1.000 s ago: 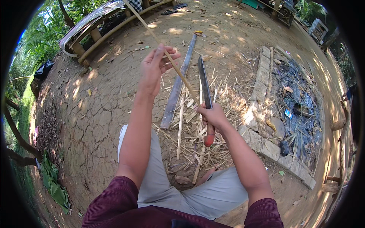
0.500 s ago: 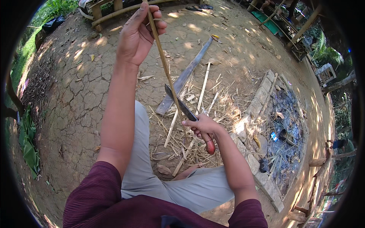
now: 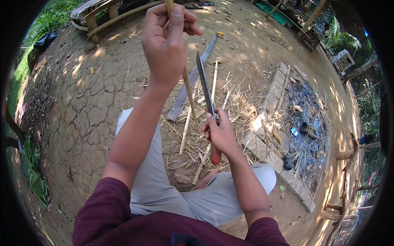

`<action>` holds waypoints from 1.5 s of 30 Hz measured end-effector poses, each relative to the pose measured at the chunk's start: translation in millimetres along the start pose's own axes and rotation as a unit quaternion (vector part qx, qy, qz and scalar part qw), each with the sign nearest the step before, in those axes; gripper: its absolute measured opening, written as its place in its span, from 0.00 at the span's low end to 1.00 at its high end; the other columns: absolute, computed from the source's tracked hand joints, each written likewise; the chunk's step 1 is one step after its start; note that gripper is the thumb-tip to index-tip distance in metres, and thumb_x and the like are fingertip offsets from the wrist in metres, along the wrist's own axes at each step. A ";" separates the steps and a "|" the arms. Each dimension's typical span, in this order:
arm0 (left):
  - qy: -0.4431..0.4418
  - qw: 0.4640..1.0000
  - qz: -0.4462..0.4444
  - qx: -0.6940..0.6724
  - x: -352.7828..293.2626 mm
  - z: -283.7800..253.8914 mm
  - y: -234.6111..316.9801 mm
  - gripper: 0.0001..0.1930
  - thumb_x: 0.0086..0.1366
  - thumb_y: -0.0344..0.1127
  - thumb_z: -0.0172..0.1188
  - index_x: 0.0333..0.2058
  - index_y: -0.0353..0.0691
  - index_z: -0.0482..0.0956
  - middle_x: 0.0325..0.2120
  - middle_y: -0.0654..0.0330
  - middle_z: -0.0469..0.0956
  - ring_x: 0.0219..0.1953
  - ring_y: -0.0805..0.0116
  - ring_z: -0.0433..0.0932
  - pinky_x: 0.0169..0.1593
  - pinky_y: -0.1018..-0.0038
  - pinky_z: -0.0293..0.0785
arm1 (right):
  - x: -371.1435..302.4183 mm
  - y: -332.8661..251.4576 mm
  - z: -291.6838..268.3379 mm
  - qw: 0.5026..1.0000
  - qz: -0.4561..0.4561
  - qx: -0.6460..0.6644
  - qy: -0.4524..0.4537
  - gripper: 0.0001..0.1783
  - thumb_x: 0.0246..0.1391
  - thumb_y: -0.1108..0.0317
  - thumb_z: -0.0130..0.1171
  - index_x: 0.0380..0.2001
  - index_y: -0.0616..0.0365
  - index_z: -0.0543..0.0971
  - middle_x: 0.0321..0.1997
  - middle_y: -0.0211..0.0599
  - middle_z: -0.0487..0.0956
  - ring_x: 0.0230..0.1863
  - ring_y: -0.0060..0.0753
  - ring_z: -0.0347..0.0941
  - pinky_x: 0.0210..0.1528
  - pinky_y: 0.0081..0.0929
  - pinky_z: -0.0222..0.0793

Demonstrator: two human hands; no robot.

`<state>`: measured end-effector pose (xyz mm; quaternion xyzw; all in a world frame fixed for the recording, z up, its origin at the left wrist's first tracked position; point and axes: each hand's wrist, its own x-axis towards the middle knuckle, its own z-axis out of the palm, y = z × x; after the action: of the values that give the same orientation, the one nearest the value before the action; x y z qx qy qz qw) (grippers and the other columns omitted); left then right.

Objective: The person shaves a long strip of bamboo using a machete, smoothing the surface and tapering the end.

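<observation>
At the top of the view, my left hand (image 3: 167, 51) pinches a long, thin bamboo strip (image 3: 188, 87) between thumb and fingers. The strip slants down from that hand to the shavings near my legs. My right hand (image 3: 222, 133) is closed around the handle of a machete (image 3: 204, 82). Its dark blade points up and away, just right of the strip with a narrow gap between them. The rounded reddish end of the handle sticks out below my fist. Behind the blade a thick grey bamboo pole (image 3: 180, 100) lies on the ground.
Pale shavings (image 3: 191, 160) and split strips (image 3: 214, 80) litter the ground before my crossed legs. On the right, stone blocks (image 3: 274, 92) edge a fire pit of ash (image 3: 303, 123). A low bamboo-framed bench (image 3: 100, 22) stands far left, and green leaves (image 3: 35, 176) lie at the left.
The machete has swung from pointing up-left across the strip to nearly upright, apart from it. My left hand has shifted right and turned its back toward me, still holding the strip.
</observation>
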<state>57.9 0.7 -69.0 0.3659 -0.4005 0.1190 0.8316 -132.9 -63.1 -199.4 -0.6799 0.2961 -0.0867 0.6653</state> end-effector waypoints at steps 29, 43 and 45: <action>-0.261 0.948 -0.093 -0.157 55.7 55.6 59.7 0.26 0.76 0.55 0.35 0.22 0.48 0.64 0.09 0.73 0.55 0.08 0.81 0.49 0.10 0.82 0.43 | -61.1 -21.9 31.0 0.985 -0.141 0.034 0.091 0.17 0.69 0.60 0.46 0.51 0.62 0.72 0.19 0.27 0.70 0.19 0.14 0.62 0.21 0.21 0.59; -0.346 0.905 -0.130 -0.210 -10.5 7.1 125.8 0.25 0.74 0.58 0.37 0.19 0.53 0.57 0.10 0.74 0.53 0.10 0.84 0.49 0.14 0.79 0.42 | -77.9 -21.0 57.6 0.939 -0.296 -0.109 0.141 0.11 0.63 0.65 0.56 0.37 0.63 0.76 0.15 0.45 0.73 0.16 0.45 0.73 0.19 0.36 0.67; -0.334 0.920 -0.108 -0.174 -24.3 7.6 124.4 0.25 0.73 0.59 0.38 0.20 0.53 0.57 0.10 0.74 0.52 0.11 0.83 0.47 0.16 0.79 0.42 | -64.6 1.7 49.9 0.972 -0.185 -0.112 0.094 0.10 0.62 0.65 0.57 0.37 0.63 0.76 0.17 0.48 0.74 0.17 0.47 0.75 0.19 0.38 0.68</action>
<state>-23.4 85.3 -20.3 0.2750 -0.6270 -0.1726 0.7081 -160.1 13.0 -188.2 -0.7821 0.2344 -0.2376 0.5263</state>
